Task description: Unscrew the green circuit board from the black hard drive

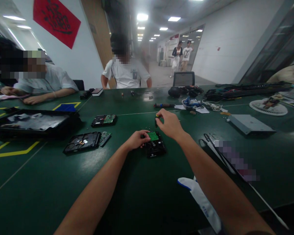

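Green board (152, 136), left hand (137, 140) touching, probable screwdriver (156, 122) in right hand (171, 124)

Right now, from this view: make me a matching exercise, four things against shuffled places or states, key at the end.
Things
1. Left hand
2. Right hand
3. Black tray
4. White glove

Places or states
A. partly hidden behind the right forearm
B. gripping a dark tool with a yellow part
C. fingers at the hard drive with a green board
D. beside yellow tape lines

Pairs: 1-C, 2-B, 3-D, 4-A
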Tool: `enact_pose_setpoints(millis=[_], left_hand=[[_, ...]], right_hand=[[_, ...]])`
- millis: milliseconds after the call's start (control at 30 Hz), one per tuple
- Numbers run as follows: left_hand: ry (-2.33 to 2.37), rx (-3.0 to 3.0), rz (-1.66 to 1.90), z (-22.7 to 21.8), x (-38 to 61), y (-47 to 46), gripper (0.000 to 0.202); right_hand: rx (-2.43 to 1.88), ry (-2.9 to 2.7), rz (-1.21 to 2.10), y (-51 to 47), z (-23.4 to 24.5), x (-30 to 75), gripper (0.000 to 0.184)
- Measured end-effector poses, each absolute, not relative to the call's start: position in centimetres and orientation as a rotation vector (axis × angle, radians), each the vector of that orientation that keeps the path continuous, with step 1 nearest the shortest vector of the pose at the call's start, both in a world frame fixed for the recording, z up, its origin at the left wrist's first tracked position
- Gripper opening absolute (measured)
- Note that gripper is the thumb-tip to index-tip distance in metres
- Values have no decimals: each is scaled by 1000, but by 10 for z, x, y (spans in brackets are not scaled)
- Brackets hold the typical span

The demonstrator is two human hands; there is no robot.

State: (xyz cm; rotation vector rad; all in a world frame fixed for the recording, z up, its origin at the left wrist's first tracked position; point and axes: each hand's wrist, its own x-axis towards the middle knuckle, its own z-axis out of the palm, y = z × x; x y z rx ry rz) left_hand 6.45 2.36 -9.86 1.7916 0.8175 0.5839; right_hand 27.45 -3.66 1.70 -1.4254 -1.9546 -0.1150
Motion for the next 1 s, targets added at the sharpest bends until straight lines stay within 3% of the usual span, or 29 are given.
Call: enact_pose_setpoints(millis=[1000], left_hand=[[825, 1791, 585, -95, 65, 21, 30]], right_hand=[[-1455, -1988, -74, -19, 31, 274, 10]])
